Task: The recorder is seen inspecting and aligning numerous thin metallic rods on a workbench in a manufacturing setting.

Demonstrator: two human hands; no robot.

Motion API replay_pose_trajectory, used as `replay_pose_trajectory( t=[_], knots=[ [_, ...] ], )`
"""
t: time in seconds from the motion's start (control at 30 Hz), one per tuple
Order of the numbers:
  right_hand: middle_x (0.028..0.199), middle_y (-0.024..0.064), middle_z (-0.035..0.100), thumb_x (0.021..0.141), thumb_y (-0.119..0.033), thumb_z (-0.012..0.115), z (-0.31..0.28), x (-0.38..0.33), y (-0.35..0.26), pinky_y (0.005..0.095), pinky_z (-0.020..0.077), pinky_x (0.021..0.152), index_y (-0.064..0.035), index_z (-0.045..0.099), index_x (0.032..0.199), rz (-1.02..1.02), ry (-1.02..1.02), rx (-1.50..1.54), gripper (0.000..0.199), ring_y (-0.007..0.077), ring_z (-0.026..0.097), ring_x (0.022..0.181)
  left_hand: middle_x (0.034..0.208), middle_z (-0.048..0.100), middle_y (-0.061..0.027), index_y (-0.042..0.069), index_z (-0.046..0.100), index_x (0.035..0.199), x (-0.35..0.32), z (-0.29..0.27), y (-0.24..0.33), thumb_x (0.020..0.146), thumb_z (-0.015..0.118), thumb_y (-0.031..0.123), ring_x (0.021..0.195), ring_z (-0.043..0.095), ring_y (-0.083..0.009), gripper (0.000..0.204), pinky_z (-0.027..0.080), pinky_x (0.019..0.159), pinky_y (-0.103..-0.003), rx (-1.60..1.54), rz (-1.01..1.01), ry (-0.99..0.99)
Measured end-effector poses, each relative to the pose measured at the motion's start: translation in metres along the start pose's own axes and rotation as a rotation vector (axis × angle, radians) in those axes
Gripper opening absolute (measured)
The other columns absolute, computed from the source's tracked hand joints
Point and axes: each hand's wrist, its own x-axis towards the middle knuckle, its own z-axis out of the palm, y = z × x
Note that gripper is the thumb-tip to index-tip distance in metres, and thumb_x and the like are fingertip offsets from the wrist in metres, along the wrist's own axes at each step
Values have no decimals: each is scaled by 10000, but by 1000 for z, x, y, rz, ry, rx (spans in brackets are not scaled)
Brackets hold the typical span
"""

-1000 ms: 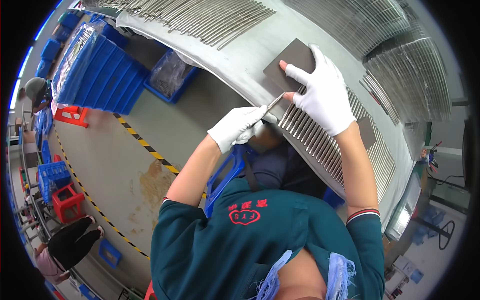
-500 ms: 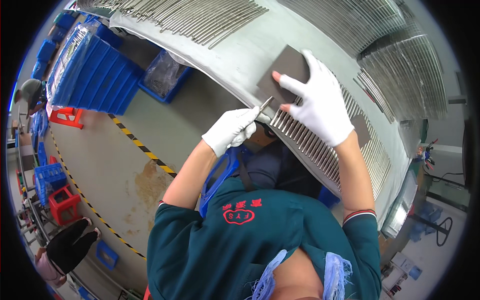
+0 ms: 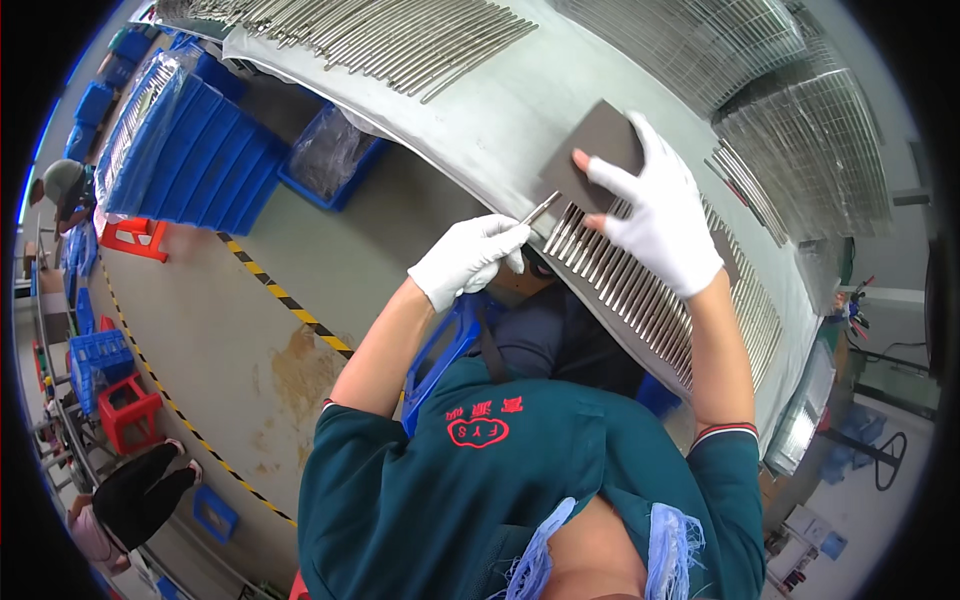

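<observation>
My left hand [image 3: 465,262], in a white glove with bare fingertips partly hidden, pinches a thin shiny metal rod [image 3: 543,206] at the table's near edge. Its free end points up and right, close to a flat dark grey rectangular pad [image 3: 598,150]. Over that pad spreads my right hand [image 3: 662,218], gloved in white with bare thumb and fingertip showing, gripping it by its sides. Beneath the right hand and forearm lies a long row of metal rods [image 3: 615,272], side by side on a dark surface.
More metal rods [image 3: 400,45] lie at the far left of the pale-covered table [image 3: 490,115]. Wrapped stacks of rods [image 3: 805,150] stand at the far right. Blue crates [image 3: 200,150] and a blue bin [image 3: 335,160] are left of the table. Other people are farther left.
My right hand and the pad have shifted slightly right and nearer. The left hand has moved slightly right, and the rod's end now sits a little farther right.
</observation>
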Motion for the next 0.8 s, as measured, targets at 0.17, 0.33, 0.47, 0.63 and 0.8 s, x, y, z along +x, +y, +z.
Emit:
replay_pose_trajectory(
  t=[0.17, 0.33, 0.47, 0.63, 0.8],
  knots=[
    [1475, 249, 413, 632, -277, 875, -21, -39, 21, 438, 389, 1111, -298, 687, 1265, 119, -223, 48, 661, 409, 468, 1316, 662, 594, 3, 10, 680, 1128, 1, -5, -8, 1018, 573, 356, 394, 342, -22, 379, 238, 359, -201, -184, 14, -62],
    [1459, 280, 416, 637, -318, 867, -14, -21, 6, 456, 375, 1112, -296, 693, 1251, -51, -141, 66, 639, 423, 476, 1291, 640, 580, 8, 6, 686, 1123, 4, 0, -14, 1025, 561, 364, 389, 336, -23, 392, 233, 360, -199, -198, -75, -55],
    [1432, 295, 440, 650, -320, 859, 11, 10, -10, 474, 359, 1115, -296, 697, 1243, -81, -21, -1, 615, 434, 465, 1298, 634, 577, 9, 9, 700, 1082, -3, 6, -10, 1022, 568, 368, 390, 328, -20, 387, 226, 361, -201, -130, -15, 13],
    [1414, 289, 461, 657, -316, 850, -15, -15, 1, 450, 373, 1100, -289, 707, 1226, -74, -165, 4, 588, 422, 481, 1275, 642, 583, 9, 12, 703, 1045, -5, 3, -8, 1012, 587, 363, 401, 331, -19, 371, 223, 369, -204, -149, -44, 10],
    [1389, 276, 468, 693, -352, 828, -6, 6, -6, 446, 393, 1067, -295, 685, 1261, -36, -103, -70, 588, 399, 511, 1211, 656, 597, 7, 15, 692, 1026, -5, 12, -1, 1003, 607, 330, 382, 350, -28, 327, 238, 359, -210, 36, -6, 75]
  ],
)
